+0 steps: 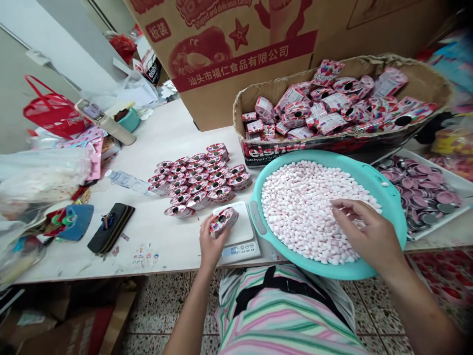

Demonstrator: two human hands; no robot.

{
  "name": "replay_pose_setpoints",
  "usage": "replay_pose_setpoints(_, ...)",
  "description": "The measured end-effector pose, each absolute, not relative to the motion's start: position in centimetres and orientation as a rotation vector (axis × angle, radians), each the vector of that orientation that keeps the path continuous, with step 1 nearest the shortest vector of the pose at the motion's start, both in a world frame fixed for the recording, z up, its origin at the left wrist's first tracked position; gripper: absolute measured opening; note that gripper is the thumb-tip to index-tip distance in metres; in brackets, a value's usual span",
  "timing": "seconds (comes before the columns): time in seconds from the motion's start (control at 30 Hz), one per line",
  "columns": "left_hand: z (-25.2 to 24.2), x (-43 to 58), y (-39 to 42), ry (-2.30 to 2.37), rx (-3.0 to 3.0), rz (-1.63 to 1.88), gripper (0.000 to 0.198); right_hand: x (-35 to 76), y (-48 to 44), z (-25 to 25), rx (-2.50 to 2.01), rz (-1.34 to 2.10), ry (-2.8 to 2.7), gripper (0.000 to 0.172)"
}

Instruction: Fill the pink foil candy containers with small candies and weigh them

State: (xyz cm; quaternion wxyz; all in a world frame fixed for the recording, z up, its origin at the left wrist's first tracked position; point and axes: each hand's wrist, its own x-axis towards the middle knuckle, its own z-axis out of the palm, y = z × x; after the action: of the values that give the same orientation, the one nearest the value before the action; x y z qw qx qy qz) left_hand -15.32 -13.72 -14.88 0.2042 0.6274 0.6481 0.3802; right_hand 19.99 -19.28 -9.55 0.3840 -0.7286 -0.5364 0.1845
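Note:
My left hand (211,241) holds a small red-and-white printed packet (223,219) with a dark round opening, over the left part of a white digital scale (242,222). Over the right side of a turquoise basin (397,212), my right hand (364,229) has its fingers curved toward the small pale candies (306,212); whether anything sits between thumb and fingertips is too small to tell. Left of the scale, many similar packets (197,187) stand in close rows on the table.
A torn carton (258,153) full of packets lies behind the basin, before a large cardboard box (221,103). On the right is a white tray (436,229) of pink and silver discs. A bottle (127,181), black pouch (111,228) and tall flask (118,129) are on the left.

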Motion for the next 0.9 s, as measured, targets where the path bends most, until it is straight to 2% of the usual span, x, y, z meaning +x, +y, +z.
replay_pose_setpoints(0.17,-14.0,-15.9,-14.5,1.857,1.900,1.024,0.064,20.4,-19.5,-9.9,-1.926,0.516,-1.334,0.025)
replay_pose_setpoints(0.43,-13.4,-17.2,-16.2,1.992,1.739,1.034,0.049,20.4,-19.0,-10.1,-1.878,0.507,-1.477,0.020)
replay_pose_setpoints(0.9,-13.2,-17.3,-15.6,1.923,1.785,1.040,0.045,20.1,-19.1,-9.6,-1.901,0.561,-1.463,0.020)
